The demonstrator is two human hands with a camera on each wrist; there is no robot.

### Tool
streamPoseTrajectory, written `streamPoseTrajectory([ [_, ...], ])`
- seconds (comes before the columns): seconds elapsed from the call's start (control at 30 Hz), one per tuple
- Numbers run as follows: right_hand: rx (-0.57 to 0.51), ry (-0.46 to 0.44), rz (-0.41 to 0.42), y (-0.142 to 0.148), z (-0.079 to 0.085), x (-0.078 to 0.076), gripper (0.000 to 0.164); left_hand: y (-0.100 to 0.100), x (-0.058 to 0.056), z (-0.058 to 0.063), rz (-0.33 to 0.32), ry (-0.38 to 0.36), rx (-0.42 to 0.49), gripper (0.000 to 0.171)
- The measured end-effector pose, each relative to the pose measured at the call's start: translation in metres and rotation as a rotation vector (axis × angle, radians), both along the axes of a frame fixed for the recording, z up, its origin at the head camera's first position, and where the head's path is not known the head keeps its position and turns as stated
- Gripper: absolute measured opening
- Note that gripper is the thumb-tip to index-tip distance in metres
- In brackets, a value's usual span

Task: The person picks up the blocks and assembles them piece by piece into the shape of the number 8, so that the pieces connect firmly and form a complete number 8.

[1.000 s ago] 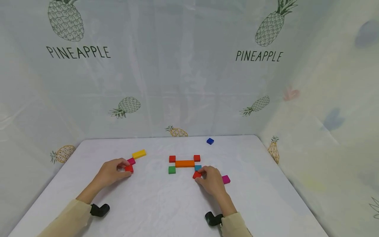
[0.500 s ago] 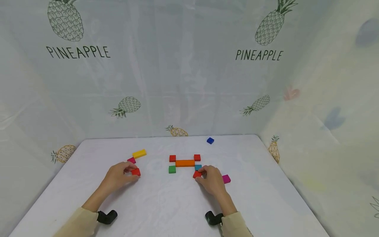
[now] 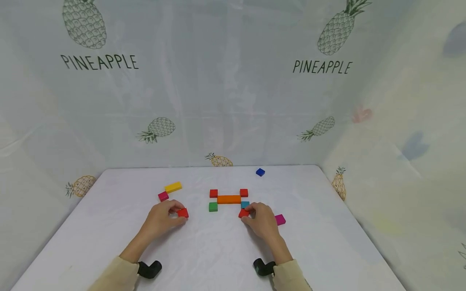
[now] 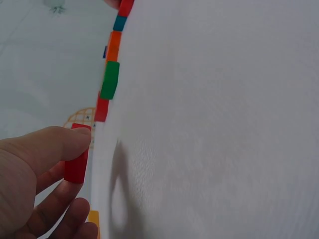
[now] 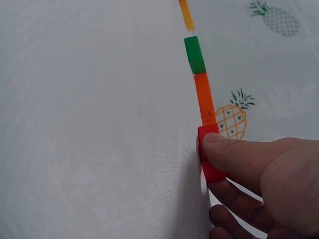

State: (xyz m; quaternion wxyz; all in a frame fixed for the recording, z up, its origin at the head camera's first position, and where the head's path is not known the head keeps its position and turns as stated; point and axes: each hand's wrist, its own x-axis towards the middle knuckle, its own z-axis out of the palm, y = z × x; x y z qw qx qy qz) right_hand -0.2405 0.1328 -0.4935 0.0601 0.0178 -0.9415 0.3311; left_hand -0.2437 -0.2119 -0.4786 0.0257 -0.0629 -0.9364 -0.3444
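Note:
My left hand [image 3: 162, 218] pinches a red block [image 4: 76, 167] between thumb and fingers; a shadow below suggests it is held above the tabletop. With thumb and fingers, my right hand [image 3: 263, 220] grips another red block [image 5: 212, 154] just in front of the teal block [image 3: 245, 204]. An orange bar [image 3: 229, 199] lies in the middle. Red blocks sit at its back left [image 3: 213, 193] and back right [image 3: 244, 192]. At its front left corner is a green block [image 3: 213, 207], with the teal one at the front right.
On the left lie a yellow bar [image 3: 173, 187] and a pink block [image 3: 163, 196]. A magenta block [image 3: 280, 219] rests just right of my right hand. Near the back edge is a dark blue block [image 3: 260, 172]. Printed sheeting [image 3: 233, 89] hangs behind the white table [image 3: 204, 258].
My left hand has carried its red block rightward, away from the pink block and toward the green one. The right hand has stayed in place with its red block.

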Motion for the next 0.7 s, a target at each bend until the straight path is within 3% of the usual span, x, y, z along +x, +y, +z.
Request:
streamPoseTrajectory([
  [0.7,-0.002,-0.017,-0.013,0.0,0.0,-0.001,0.031,0.068,0.002,-0.012,-0.02,0.02,0.072,0.027],
])
